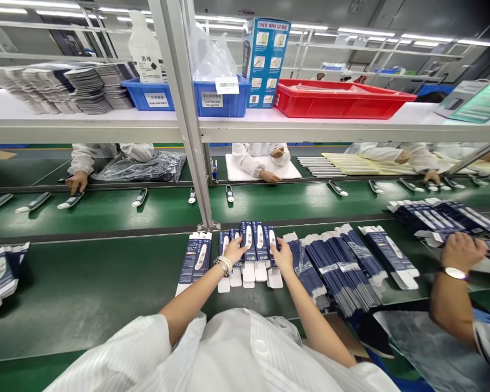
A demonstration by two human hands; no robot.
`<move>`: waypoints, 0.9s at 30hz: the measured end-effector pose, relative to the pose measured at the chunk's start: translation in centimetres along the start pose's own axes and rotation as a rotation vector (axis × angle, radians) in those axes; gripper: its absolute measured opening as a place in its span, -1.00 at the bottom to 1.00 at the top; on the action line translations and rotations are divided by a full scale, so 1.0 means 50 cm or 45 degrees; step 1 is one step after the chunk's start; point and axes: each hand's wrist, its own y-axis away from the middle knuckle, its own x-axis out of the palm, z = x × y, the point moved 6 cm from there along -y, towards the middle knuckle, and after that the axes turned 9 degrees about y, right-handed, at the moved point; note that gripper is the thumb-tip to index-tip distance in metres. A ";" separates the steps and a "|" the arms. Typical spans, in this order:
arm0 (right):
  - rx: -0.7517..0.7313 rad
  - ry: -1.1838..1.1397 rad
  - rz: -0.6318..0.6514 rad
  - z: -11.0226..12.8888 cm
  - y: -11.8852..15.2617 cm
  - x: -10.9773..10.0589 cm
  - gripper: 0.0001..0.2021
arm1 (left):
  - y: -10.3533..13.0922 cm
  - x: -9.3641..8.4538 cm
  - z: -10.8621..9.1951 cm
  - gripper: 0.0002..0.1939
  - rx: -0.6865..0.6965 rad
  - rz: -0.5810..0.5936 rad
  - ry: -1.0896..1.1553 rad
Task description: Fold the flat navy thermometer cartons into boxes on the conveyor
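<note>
Holds blue boxes point(260, 246) between a half-curled left hand point(234, 250) and half-curled right hand point(283, 256), on the green desk point(106, 288).

Top centre: "USER MINI GUIDE" heads blue box point(265, 65). Just left, label point(211, 102) on blue bin point(233, 105) reads "Dust free cloth Storage Box"; barcode tag point(227, 85) digits illegible. Upper left: white bottle point(144, 46), "酒精". Navy cartons point(248, 246), lower centre: lettering too small.

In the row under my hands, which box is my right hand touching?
The row's rightmost box: your right hand is on it; the others lie left.
</note>
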 end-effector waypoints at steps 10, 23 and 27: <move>-0.123 -0.108 -0.244 0.000 0.051 -0.046 -0.61 | 0.113 -0.228 0.065 -0.17 -0.090 -0.633 -0.641; -0.192 -0.233 -0.218 0.081 0.082 -0.026 -0.65 | 0.147 -0.261 0.113 -0.15 -0.298 -0.668 -0.850; -0.216 -0.317 -0.176 0.104 0.106 -0.019 -0.64 | 0.159 -0.271 0.076 -0.29 -0.116 -0.684 -0.616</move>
